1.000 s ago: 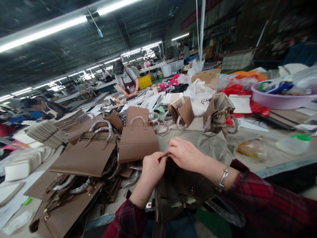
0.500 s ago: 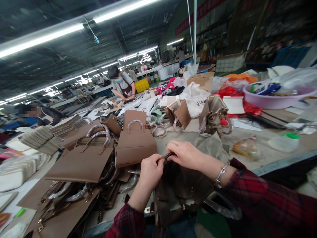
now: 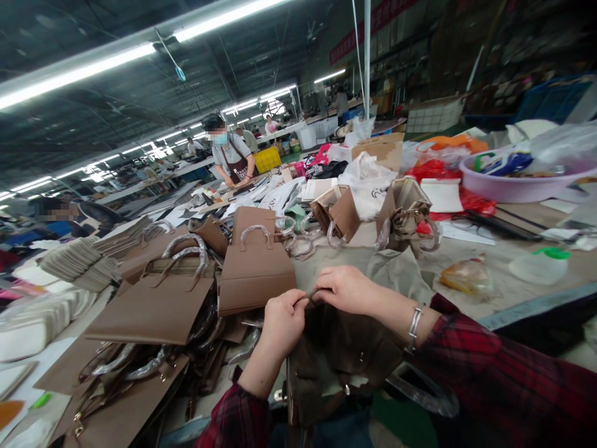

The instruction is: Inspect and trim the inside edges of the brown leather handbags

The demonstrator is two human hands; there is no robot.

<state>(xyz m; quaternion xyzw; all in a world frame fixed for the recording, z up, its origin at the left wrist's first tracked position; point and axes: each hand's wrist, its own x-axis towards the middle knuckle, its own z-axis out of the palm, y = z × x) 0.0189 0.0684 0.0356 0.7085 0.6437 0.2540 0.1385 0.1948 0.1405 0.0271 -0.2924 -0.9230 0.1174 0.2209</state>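
Head | brown bags [image 3: 256, 280] crowd left hand [image 3: 283, 318] | lilac basin [image 3: 517, 188] — far right

Your work tbl. [image 3: 504, 298] runs across the frame, w/ a blue-grey front edge [image 3: 536, 306] at R. On it you have, ctr. L: piled brown handbags [image 3: 149, 308]; far L: stacked white pads [image 3: 30, 320]; ctr.: grey-green cloth [image 3: 396, 267], partly hidden from you; mid R: clear bag w/ orange contents [image 3: 466, 277], near it a green-lidded container [image 3: 536, 270]; upper R: lilac basin [image 3: 504, 186] amid plastic bags [image 3: 433, 169].
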